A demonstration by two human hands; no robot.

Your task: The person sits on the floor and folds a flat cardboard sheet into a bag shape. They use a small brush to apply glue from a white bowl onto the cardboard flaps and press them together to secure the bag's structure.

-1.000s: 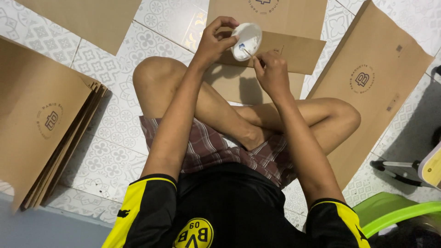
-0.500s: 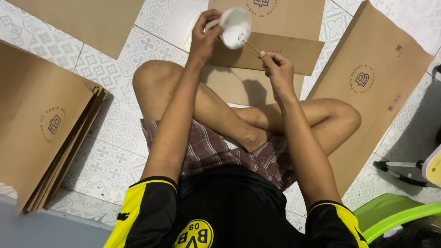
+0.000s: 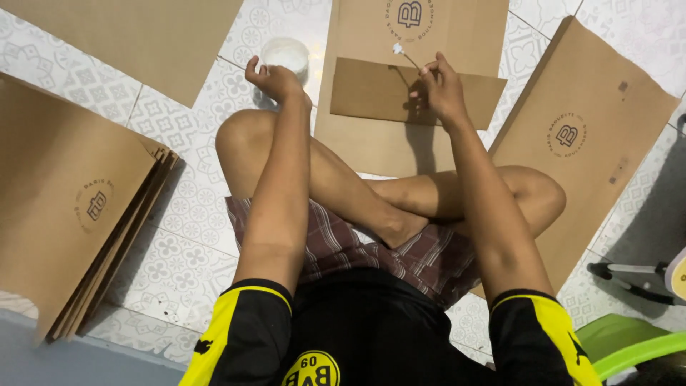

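Observation:
I sit cross-legged on a patterned tile floor. My left hand (image 3: 275,77) holds a small round white cup of glue (image 3: 285,55) by its near rim, low over the tiles to the left of a flat brown cardboard bag (image 3: 411,86). My right hand (image 3: 441,87) pinches a thin stick (image 3: 405,54) whose white tip rests above the bag's folded flap (image 3: 379,93).
A stack of brown cardboard bags (image 3: 78,200) lies at my left. Another flat bag (image 3: 579,136) lies at the right, and a cardboard sheet (image 3: 143,36) at the top left. A green plastic object (image 3: 629,343) and a dark tool (image 3: 632,275) sit at the lower right.
My left hand has carried the cup left and down, away from the bag. My right hand has pulled the stick out of the cup and brought its tip over the bag's flap.

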